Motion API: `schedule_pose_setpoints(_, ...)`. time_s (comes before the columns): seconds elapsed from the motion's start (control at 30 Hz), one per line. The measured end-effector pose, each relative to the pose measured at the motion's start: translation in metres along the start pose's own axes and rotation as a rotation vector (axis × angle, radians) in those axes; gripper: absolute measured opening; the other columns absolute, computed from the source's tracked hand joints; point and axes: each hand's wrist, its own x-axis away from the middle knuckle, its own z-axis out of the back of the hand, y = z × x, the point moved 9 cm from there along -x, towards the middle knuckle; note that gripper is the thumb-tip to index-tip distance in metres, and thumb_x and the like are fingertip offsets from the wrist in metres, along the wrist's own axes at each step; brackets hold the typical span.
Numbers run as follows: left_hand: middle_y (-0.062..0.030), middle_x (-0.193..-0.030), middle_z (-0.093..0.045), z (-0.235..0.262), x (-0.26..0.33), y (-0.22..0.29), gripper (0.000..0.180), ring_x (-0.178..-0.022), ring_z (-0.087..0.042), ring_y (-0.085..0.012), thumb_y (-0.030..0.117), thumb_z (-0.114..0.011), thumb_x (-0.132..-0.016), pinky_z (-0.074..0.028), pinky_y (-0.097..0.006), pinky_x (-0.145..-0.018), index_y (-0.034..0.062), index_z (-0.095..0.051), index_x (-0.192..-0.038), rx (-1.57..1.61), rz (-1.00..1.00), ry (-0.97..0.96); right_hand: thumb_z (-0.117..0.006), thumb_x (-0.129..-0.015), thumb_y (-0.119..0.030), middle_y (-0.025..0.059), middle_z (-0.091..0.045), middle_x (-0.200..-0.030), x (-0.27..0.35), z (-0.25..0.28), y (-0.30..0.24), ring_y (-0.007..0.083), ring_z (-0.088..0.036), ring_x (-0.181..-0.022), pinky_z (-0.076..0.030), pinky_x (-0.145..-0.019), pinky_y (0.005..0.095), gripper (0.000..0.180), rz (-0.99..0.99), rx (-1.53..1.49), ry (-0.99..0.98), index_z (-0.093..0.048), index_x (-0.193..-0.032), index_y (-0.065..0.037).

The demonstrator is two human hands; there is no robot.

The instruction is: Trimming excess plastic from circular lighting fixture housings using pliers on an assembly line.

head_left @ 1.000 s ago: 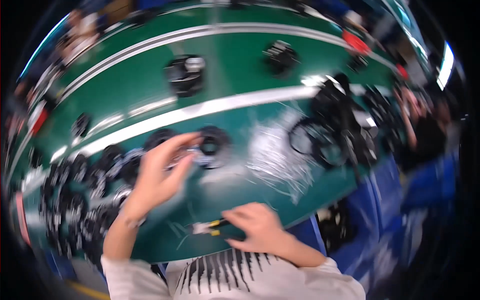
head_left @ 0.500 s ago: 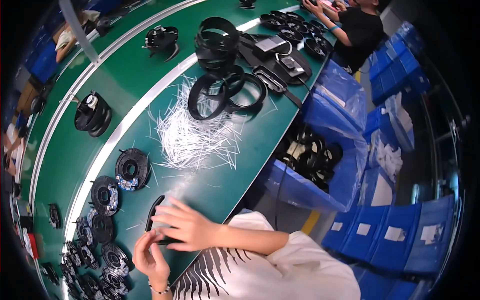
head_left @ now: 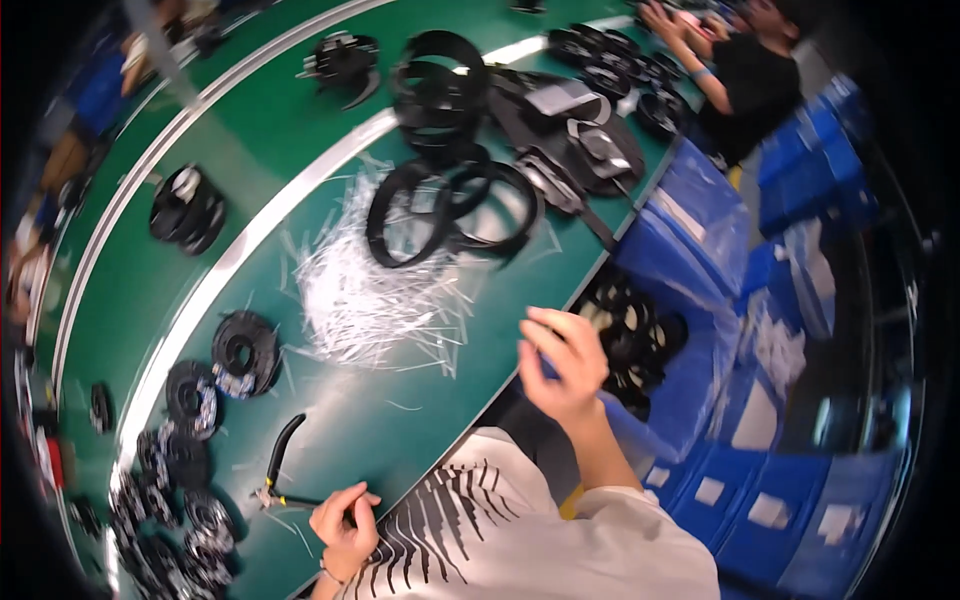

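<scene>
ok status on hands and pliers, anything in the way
Left hand loosely curled beside pliers. Right hand at edge of green table, nothing visible in it. Pliers lie spread on table. Black rings overlap white strip pile.

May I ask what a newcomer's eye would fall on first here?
Probably the bright heap of thin white strips on the green table, with black rings at its far right. Next might come the right hand, raised before the blue bin off the table's edge, then the spread-handled pliers lying by the left hand.
</scene>
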Motion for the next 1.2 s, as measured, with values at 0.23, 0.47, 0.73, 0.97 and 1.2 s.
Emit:
schedule_pose_setpoints(0.23,-0.0075,-0.064,-0.062,0.029,-0.029,0.056,0.022,-0.051,-0.06,-0.0175,-0.01,-0.056,-0.066,-0.048,-0.025,-0.047,-0.001,-0.061,-0.085,-0.097,-0.294,0.073,-0.063,-0.064,-0.005,0.0104,-0.055,-0.105,-0.052,-0.148,0.002,0.0293,-0.058,-0.083,-0.045,-0.068,0.0389,0.034,0.129,0.355,-0.738,-0.057,-0.098,-0.005)
schedule_pose_setpoints(0.47,-0.0093,-0.074,-0.062,0.116,-0.082,0.019,0.015,-0.061,-0.06,-0.022,0.0,-0.057,-0.072,-0.049,-0.03,-0.058,0.0025,-0.06,-0.087,-0.336,-0.072,0.326,-0.068,-0.06,-0.003,0.0091,-0.054,-0.072,-0.084,-0.132,-0.034,0.0277,-0.056,-0.062,-0.044,-0.053,0.0345,0.015,0.209,-0.049,-0.556,-0.056,-0.07,-0.002)
schedule_pose_setpoints(0.73,-0.0165,-0.098,-0.057,0.066,-0.217,-0.078,0.046,-0.094,-0.054,-0.0335,0.016,-0.068,-0.065,-0.043,-0.041,-0.079,0.0032,-0.053,-0.107,-0.755,-0.049,-0.218,-0.081,-0.049,-0.031,0.0049,-0.055,-0.066,-0.027,-0.157,-0.135,0.0207,-0.053,-0.055,-0.044,-0.052,0.0293,0.037,0.361,-0.481,-0.78,-0.056,-0.057,-0.006)
schedule_pose_setpoints(0.97,-0.0172,-0.088,-0.055,0.107,-0.179,-0.046,0.029,-0.085,-0.055,-0.0348,0.004,-0.063,-0.068,-0.045,-0.039,-0.075,0.0007,-0.056,-0.096,-0.327,-0.092,0.058,-0.073,-0.06,-0.024,0.0011,-0.056,-0.071,0.022,-0.189,-0.149,0.0181,-0.054,-0.058,-0.042,-0.055,0.0298,0.022,0.444,-0.515,-0.92,-0.06,-0.06,-0.007)
schedule_pose_setpoints(1.2,-0.0111,-0.105,-0.052,0.171,-0.083,-0.082,0.026,-0.093,-0.056,-0.0171,-0.004,-0.05,-0.083,-0.044,-0.027,-0.084,-0.0022,-0.039,-0.107,0.463,0.175,0.707,-0.076,-0.045,-0.055,0.0273,-0.021,-0.134,0.004,-0.2,-0.172,0.0448,-0.027,-0.118,-0.022,-0.094,0.0556,0.104,0.25,-0.243,-1.006,-0.037,-0.126,-0.003)
